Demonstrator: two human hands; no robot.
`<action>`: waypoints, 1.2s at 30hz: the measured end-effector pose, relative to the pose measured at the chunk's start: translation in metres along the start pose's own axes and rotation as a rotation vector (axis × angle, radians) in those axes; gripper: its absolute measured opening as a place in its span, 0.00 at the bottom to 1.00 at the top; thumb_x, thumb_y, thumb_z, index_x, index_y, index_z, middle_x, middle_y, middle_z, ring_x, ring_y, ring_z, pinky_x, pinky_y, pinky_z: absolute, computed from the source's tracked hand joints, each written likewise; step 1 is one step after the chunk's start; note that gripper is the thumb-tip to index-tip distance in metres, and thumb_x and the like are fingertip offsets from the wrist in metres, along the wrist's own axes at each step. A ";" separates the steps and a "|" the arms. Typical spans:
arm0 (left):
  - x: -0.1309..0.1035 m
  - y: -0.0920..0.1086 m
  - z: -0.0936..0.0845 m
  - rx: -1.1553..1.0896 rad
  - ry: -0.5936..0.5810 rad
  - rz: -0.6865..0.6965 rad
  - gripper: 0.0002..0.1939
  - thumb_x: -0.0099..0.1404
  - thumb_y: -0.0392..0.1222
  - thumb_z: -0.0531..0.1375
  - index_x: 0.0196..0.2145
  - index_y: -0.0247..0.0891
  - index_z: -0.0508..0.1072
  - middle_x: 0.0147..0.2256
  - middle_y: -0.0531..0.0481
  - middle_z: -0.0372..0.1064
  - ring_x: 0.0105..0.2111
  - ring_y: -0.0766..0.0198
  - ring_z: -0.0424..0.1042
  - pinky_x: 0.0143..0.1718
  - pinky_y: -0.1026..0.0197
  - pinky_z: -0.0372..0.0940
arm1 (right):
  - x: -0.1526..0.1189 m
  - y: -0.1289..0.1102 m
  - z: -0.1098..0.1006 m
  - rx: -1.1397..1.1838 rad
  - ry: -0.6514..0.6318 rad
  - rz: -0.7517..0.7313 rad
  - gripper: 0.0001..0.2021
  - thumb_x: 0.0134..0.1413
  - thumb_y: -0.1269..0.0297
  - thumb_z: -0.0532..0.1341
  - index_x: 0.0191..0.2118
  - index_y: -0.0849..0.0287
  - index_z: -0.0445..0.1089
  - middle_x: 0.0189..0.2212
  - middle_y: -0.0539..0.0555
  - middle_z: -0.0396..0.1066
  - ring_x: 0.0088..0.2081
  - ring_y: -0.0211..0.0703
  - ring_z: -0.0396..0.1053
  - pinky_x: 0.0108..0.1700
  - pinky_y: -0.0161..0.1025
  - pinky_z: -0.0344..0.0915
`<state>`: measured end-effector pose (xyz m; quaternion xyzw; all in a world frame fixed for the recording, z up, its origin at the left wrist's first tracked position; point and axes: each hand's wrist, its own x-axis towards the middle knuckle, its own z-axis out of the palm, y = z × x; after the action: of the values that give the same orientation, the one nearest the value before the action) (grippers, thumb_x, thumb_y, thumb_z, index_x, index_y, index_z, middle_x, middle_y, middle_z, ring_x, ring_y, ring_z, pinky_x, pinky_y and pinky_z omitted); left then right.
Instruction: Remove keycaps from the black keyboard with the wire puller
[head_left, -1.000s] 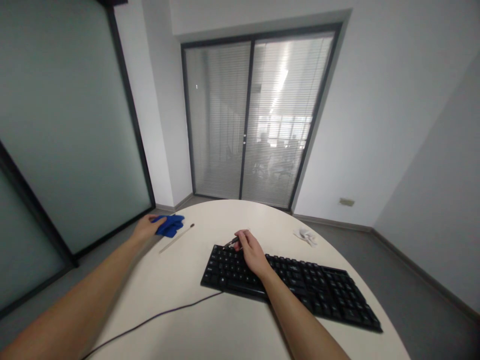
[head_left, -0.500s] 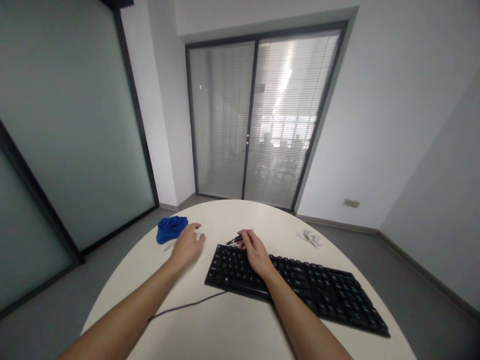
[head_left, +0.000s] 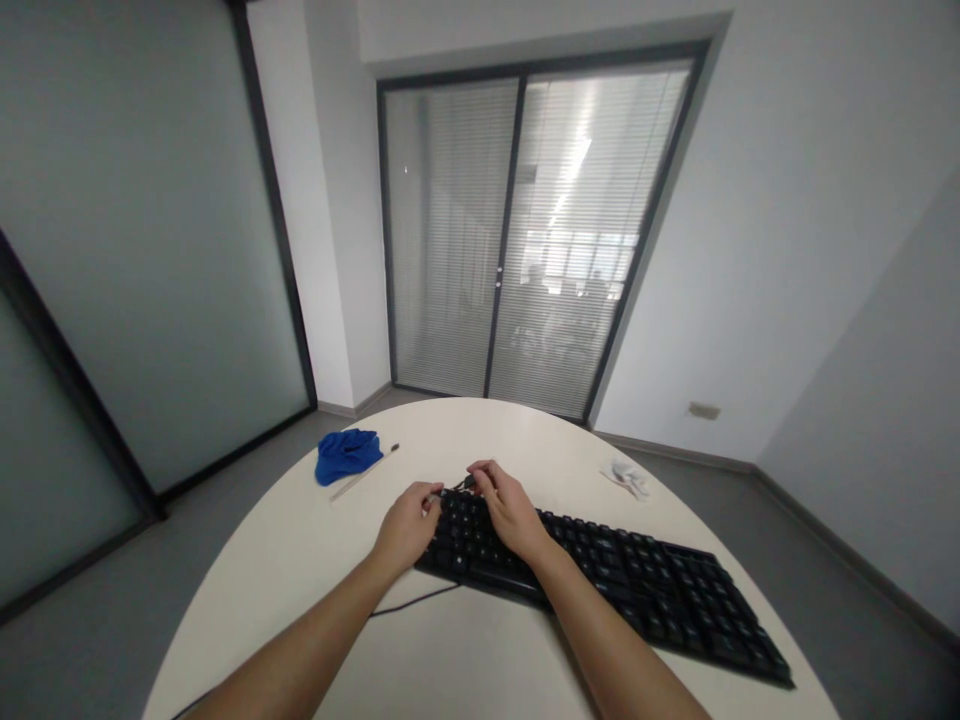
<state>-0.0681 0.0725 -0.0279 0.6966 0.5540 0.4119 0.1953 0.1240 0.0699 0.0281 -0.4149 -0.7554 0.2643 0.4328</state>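
A black keyboard point(head_left: 600, 565) lies slantwise on the round cream table. My right hand point(head_left: 511, 510) is over its left part, thumb and fingers closed on a small dark tool with thin prongs point(head_left: 468, 482) that points left. My left hand point(head_left: 409, 522) is at the keyboard's upper left corner, close to the prongs. Its thumb and index finger are pinched together; what lies between them is too small to make out. A thin black cable point(head_left: 416, 601) runs from under the keyboard's front edge and passes beneath my left forearm.
At the table's far left lies a crumpled blue cloth point(head_left: 346, 456), with a thin light-handled brush point(head_left: 366, 473) beside it. A crumpled white cloth point(head_left: 627, 478) rests at the right. Beyond the rounded table edge stand a glass door with blinds point(head_left: 450, 260) and white walls.
My left hand has come from beside the blue cloth rightward to the keyboard's corner, fingers now pinched, uncovering the brush. My right hand still holds the dark tool in nearly the same place.
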 end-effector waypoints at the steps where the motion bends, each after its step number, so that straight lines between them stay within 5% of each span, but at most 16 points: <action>1: 0.000 -0.001 0.000 0.001 -0.010 0.011 0.15 0.65 0.36 0.53 0.46 0.36 0.75 0.44 0.44 0.73 0.43 0.59 0.71 0.49 0.57 0.63 | 0.000 -0.001 0.000 -0.018 -0.011 -0.004 0.15 0.67 0.54 0.48 0.44 0.55 0.67 0.36 0.53 0.72 0.39 0.43 0.70 0.45 0.39 0.62; 16: -0.002 0.005 -0.003 -0.023 -0.008 0.006 0.15 0.65 0.37 0.54 0.47 0.38 0.74 0.43 0.45 0.71 0.41 0.61 0.71 0.46 0.60 0.64 | 0.004 -0.028 0.007 -0.278 -0.037 -0.066 0.14 0.68 0.58 0.46 0.42 0.55 0.66 0.36 0.55 0.73 0.39 0.45 0.71 0.42 0.38 0.61; 26: -0.006 0.014 0.000 -0.047 -0.057 0.046 0.16 0.65 0.39 0.53 0.48 0.37 0.74 0.43 0.44 0.71 0.41 0.60 0.72 0.47 0.59 0.64 | 0.008 -0.018 0.007 -0.303 0.019 -0.057 0.14 0.68 0.59 0.44 0.40 0.56 0.64 0.33 0.53 0.70 0.36 0.43 0.69 0.41 0.38 0.61; 30: -0.004 0.016 0.002 -0.007 -0.017 -0.036 0.16 0.63 0.38 0.53 0.47 0.37 0.75 0.51 0.44 0.69 0.43 0.60 0.72 0.48 0.59 0.63 | 0.008 -0.013 0.009 -0.213 -0.028 -0.036 0.13 0.67 0.56 0.47 0.43 0.55 0.64 0.32 0.52 0.70 0.35 0.43 0.68 0.40 0.38 0.62; 36: 0.018 0.018 -0.006 -0.028 -0.159 -0.151 0.15 0.60 0.40 0.55 0.41 0.39 0.78 0.38 0.47 0.77 0.39 0.57 0.74 0.43 0.60 0.63 | 0.013 -0.002 0.012 -0.143 -0.124 0.023 0.12 0.65 0.56 0.52 0.45 0.57 0.67 0.31 0.52 0.73 0.34 0.42 0.70 0.39 0.37 0.62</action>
<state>-0.0608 0.0831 -0.0051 0.6805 0.5820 0.3471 0.2787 0.1091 0.0801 0.0295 -0.4363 -0.7928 0.2399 0.3515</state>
